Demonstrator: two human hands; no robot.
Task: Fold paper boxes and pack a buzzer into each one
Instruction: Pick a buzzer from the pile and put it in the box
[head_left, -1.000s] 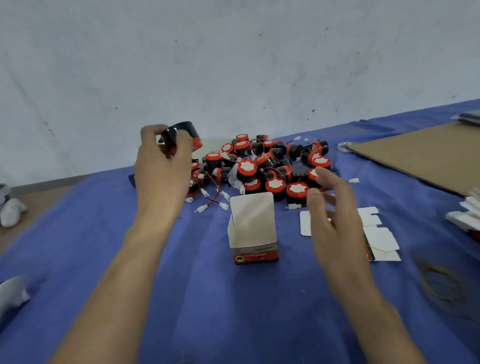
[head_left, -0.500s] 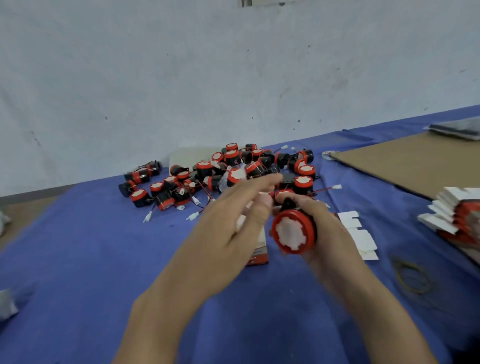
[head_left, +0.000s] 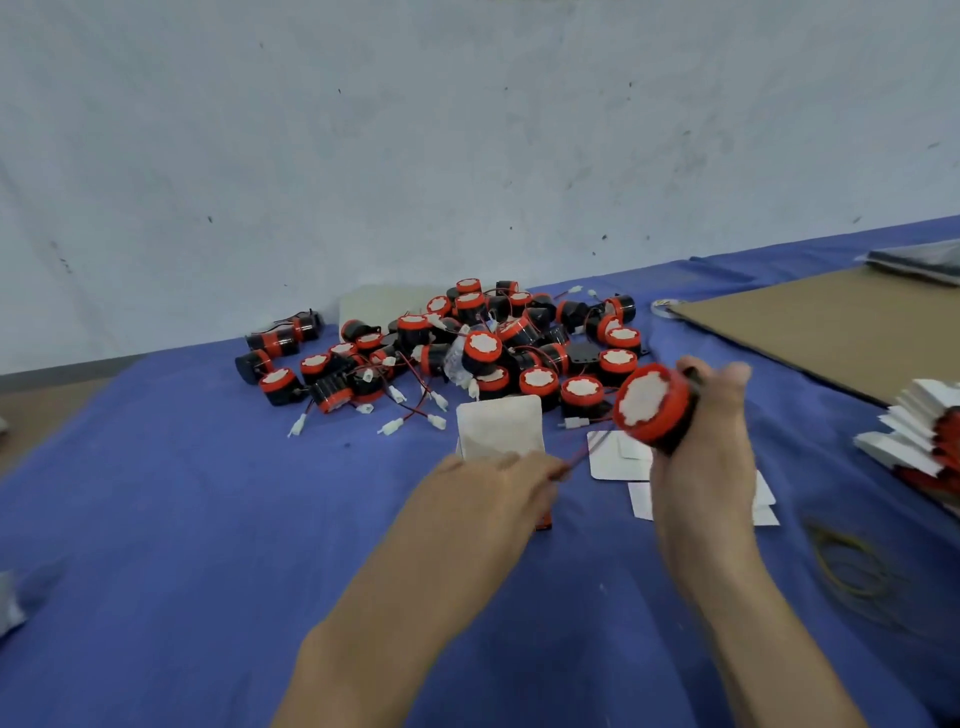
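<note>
1. Red-faced and black-bodied, one buzzer (head_left: 652, 408) sits in the right hand (head_left: 701, 467). On my feed the fingers and thumb wrap round its body, and its white-centred face is turned toward the other hand.
2. I read the left hand (head_left: 483, 501) as curled, pinching the end of the thin red wire (head_left: 584, 452) that runs over from that buzzer. Blur hides the fingertips themselves.
3. Just beyond the left hand's knuckles stands the paper box (head_left: 498, 426) with its white flap upright. Most of its body is hidden behind the hand.
4. Under and beside the right hand lie flat white box blanks (head_left: 618, 460).
5. Beyond both hands I see the pile of buzzers (head_left: 467, 348), spread out with loose wires and white plugs.
6. Right of the right hand are yellow rubber bands (head_left: 852, 566) and a stack of flattened boxes (head_left: 919, 436), with a brown cardboard sheet (head_left: 831, 332) further off.
7. Everything rests on a blue cloth (head_left: 156, 519).
</note>
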